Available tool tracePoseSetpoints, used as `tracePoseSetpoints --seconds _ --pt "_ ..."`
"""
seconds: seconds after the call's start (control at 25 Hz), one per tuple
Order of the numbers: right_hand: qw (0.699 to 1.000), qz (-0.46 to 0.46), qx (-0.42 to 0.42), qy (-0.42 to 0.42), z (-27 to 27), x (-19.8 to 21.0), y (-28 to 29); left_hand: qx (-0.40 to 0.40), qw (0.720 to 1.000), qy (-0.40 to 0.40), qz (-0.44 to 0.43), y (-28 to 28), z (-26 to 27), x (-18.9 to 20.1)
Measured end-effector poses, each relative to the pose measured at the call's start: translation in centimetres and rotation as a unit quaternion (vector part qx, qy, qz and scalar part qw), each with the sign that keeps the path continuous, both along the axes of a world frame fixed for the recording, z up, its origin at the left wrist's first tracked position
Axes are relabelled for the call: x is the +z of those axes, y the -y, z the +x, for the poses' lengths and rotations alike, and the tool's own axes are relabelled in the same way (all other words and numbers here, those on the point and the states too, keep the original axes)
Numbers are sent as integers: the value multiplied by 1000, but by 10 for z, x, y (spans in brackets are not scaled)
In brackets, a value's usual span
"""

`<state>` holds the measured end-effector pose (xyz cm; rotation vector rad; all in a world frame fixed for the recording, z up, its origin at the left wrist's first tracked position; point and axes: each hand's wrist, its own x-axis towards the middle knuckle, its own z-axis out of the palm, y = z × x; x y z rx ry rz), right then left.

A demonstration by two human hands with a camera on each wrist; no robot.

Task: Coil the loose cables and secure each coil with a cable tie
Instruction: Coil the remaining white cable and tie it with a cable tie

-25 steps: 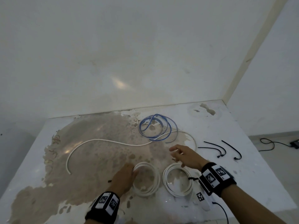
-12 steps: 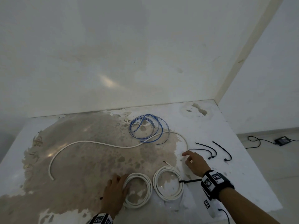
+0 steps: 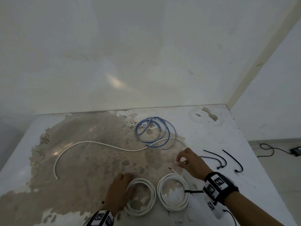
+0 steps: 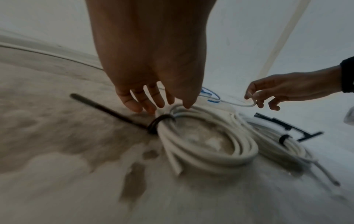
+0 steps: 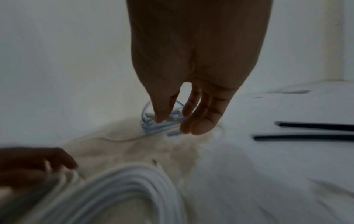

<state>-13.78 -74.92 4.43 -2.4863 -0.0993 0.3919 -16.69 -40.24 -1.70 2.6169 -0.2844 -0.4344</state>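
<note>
Two white coils lie near the table's front edge: the left coil with a black tie round it, and the right coil, also tied. My left hand rests on the left coil's left side with its fingers straight. My right hand pinches the end of a long loose white cable that snakes leftwards. A loose blue cable lies behind it.
Three loose black cable ties lie on the white, stained table right of my right hand. The wall stands just behind the table. A black cord and a small box sit on the floor at the right.
My right hand has drawn back from near the black ties and taken hold of the loose white cable's end. My left hand has stayed on the left coil.
</note>
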Motion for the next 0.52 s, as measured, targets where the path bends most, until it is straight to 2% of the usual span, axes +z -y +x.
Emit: tracePoseSetpoints --seconds 0.12,0.24,0.32,0.52 --pt "976 216 -21 -32 13 54 -44 -29 994 62 -82 35 25 31" --pt "919 383 -66 -64 23 100 -78 -77 963 48 -254 80 37 81" --pt "895 431 -96 -55 27 119 -85 -89 935 37 -343 99 35 108" --pt "896 427 -115 -37 32 133 -84 0 883 -60 -465 102 32 156"
